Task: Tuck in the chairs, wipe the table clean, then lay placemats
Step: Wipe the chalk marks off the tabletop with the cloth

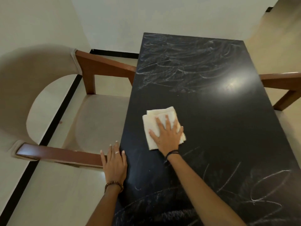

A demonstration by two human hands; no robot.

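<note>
At far left, a beige chair (48,98) with wooden arms stands tucked against the black table (219,128). Left hand (114,163) lies flat, fingers spread, on the table's left edge. Right hand (167,134) presses flat, fingers spread, on a folded white cloth (156,121) mid-table. Chalky smears mark the far and near surface; another chair (283,85) at right.

Your table (228,128) is a black glossy rectangular top with white chalky scribbles at its far end and near right corner; the middle band is clean, with a light glare. One folded cream cloth (160,126) lies flat on it, left of centre.
</note>
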